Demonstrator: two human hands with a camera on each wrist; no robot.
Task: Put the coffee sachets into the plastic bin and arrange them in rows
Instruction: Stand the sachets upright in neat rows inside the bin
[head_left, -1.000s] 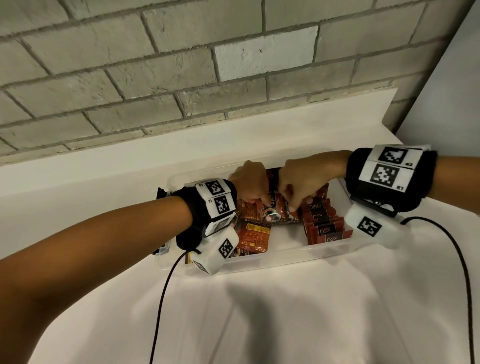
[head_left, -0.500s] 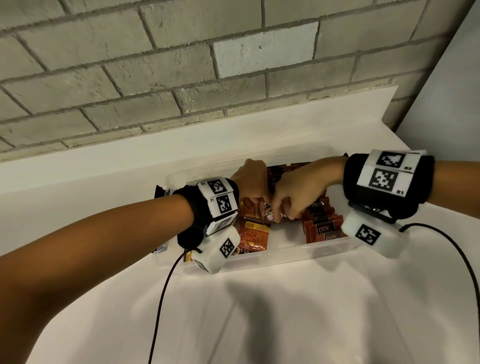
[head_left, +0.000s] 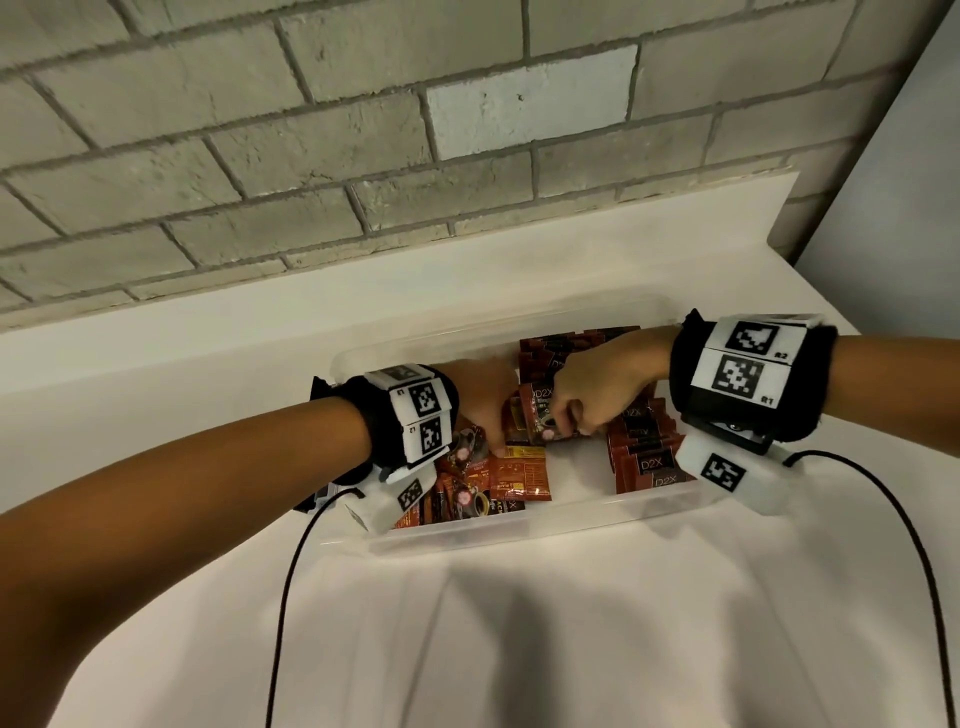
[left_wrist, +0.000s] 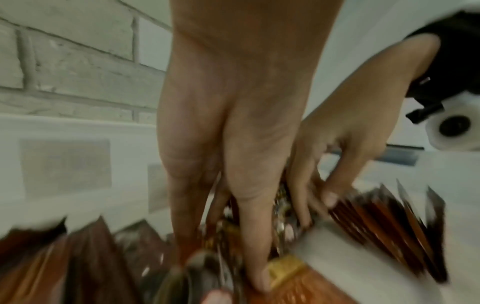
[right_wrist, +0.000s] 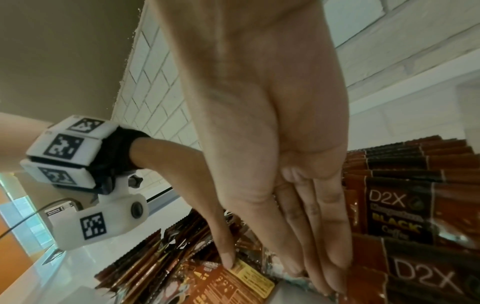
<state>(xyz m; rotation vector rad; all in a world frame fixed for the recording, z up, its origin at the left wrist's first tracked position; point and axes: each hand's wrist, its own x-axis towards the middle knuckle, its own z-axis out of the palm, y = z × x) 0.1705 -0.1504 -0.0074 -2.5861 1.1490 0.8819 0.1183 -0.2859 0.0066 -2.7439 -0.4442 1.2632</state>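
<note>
A clear plastic bin (head_left: 467, 540) sits on the white counter with brown and orange coffee sachets in it. Both hands are inside it. My right hand (head_left: 571, 423) grips a small bundle of sachets (head_left: 540, 415) at the bin's middle, thumb on one side and fingers on the other (right_wrist: 324, 273). From the left, my left hand (head_left: 496, 441) pinches sachets of the same cluster, one fingertip (left_wrist: 257, 283) touching an orange sachet lying flat. A standing row of D2X sachets (head_left: 649, 457) fills the right side, and another row (head_left: 561, 343) stands at the back. Loose sachets (head_left: 467, 488) lie jumbled at the left.
The bin stands close to a white ledge under a grey brick wall (head_left: 363, 130). Black cables (head_left: 291, 597) run from both wrist cameras across the counter in front. A bare strip of bin floor (head_left: 576, 467) shows between the loose sachets and the right row.
Both hands have stayed on the bundle in the bin's middle. My right hand has slid a little left and lower, uncovering more of the right row.
</note>
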